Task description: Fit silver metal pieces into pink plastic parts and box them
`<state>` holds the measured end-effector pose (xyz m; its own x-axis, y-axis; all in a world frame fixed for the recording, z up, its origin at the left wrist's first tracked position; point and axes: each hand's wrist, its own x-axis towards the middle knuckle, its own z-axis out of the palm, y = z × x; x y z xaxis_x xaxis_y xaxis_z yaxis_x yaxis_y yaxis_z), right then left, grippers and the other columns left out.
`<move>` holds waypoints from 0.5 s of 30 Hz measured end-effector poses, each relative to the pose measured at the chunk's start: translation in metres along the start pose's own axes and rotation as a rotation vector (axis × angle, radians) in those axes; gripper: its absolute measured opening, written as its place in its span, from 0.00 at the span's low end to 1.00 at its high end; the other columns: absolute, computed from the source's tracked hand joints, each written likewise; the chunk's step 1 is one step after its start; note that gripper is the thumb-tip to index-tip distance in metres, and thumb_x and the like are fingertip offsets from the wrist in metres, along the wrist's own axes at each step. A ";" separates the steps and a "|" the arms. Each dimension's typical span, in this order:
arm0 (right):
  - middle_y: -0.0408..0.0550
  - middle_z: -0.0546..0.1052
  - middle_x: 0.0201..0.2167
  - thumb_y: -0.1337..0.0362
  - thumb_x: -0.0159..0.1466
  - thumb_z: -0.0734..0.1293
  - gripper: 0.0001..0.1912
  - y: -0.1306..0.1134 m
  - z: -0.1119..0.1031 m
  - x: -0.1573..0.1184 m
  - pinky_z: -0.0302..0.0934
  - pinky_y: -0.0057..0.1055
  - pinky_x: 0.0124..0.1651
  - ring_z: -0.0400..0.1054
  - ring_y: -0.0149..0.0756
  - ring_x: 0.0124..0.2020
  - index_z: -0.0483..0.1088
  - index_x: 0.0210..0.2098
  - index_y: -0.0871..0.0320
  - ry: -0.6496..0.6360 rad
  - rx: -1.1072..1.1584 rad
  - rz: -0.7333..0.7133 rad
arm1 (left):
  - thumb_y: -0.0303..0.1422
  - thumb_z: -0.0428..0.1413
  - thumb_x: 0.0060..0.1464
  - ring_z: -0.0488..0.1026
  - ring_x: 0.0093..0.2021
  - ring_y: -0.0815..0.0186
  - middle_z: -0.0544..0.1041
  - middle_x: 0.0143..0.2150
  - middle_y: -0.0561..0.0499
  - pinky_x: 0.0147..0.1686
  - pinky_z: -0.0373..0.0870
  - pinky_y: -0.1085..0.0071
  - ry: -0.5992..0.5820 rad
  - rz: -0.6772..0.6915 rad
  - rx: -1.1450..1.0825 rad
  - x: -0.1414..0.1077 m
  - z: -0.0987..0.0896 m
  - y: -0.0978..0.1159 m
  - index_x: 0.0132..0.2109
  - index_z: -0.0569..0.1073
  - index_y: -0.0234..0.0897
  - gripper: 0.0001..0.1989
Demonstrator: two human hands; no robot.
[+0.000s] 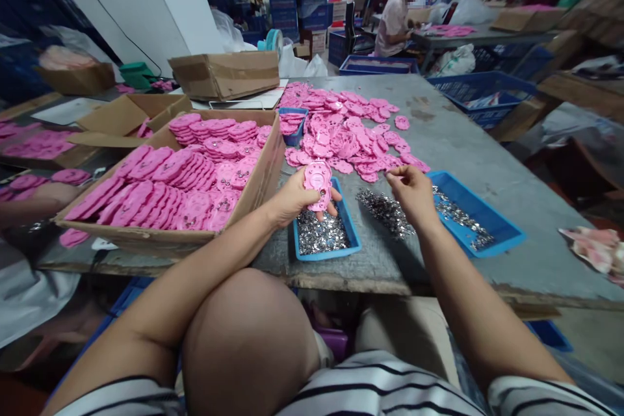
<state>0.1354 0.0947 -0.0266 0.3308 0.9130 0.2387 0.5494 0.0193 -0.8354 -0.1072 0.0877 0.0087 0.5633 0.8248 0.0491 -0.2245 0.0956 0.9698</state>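
Note:
My left hand (293,198) grips a pink plastic piece (318,183) by its lower edge, its patterned face turned up. Below that hand sits a blue tray (355,242) filled with small shiny metal parts (322,234). My right hand (412,190) is pinched closed above the table, and whatever lies between its fingertips is too small to make out. A loose heap of metal parts (387,213) lies under and left of it. To its right, a second blue tray (507,237) contains more metal parts.
A cardboard box (253,198) on the left holds stacked pink pieces (170,169). Behind my hands, a large pile of pink pieces (341,133) covers the grey table (439,123), beside a small blue basket (295,138). A co-worker (397,16) sits at another table further back.

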 end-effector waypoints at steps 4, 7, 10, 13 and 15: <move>0.52 0.76 0.34 0.70 0.52 0.67 0.06 0.016 -0.010 -0.004 0.59 0.33 0.34 0.69 0.40 0.33 0.73 0.30 0.57 -0.259 -0.595 -0.069 | 0.25 0.56 0.40 0.77 0.24 0.63 0.79 0.32 0.45 0.17 0.69 0.75 -0.033 -0.024 -0.031 0.000 -0.001 0.000 0.39 0.61 0.35 0.17; 0.56 0.76 0.36 0.72 0.56 0.64 0.08 0.017 -0.006 -0.015 0.57 0.34 0.31 0.70 0.43 0.32 0.75 0.31 0.57 -0.315 -0.778 -0.116 | 0.27 0.57 0.42 0.77 0.23 0.63 0.79 0.32 0.45 0.17 0.70 0.74 -0.047 -0.045 -0.058 -0.001 -0.001 0.000 0.40 0.61 0.35 0.16; 0.56 0.76 0.37 0.70 0.58 0.63 0.09 0.017 -0.005 -0.018 0.57 0.35 0.31 0.71 0.44 0.32 0.76 0.30 0.56 -0.269 -0.759 -0.133 | 0.29 0.59 0.43 0.77 0.24 0.63 0.80 0.32 0.44 0.17 0.70 0.74 -0.052 -0.056 -0.070 -0.002 -0.002 0.000 0.39 0.60 0.35 0.17; 0.52 0.77 0.35 0.67 0.57 0.65 0.07 0.018 -0.008 -0.011 0.57 0.33 0.33 0.71 0.42 0.33 0.77 0.28 0.55 -0.250 -0.696 -0.126 | 0.30 0.60 0.43 0.77 0.24 0.62 0.80 0.32 0.45 0.16 0.70 0.74 -0.057 -0.079 -0.082 -0.001 -0.002 0.000 0.40 0.60 0.36 0.18; 0.49 0.78 0.31 0.67 0.56 0.66 0.07 0.019 -0.011 -0.006 0.58 0.32 0.34 0.71 0.40 0.32 0.76 0.26 0.54 -0.235 -0.611 -0.080 | 0.29 0.60 0.43 0.77 0.24 0.61 0.80 0.32 0.45 0.16 0.70 0.74 -0.056 -0.085 -0.084 -0.001 -0.002 -0.001 0.40 0.60 0.36 0.18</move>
<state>0.1521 0.0850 -0.0380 0.1322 0.9844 0.1160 0.9250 -0.0805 -0.3713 -0.1091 0.0879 0.0076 0.6262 0.7795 -0.0172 -0.2386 0.2126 0.9476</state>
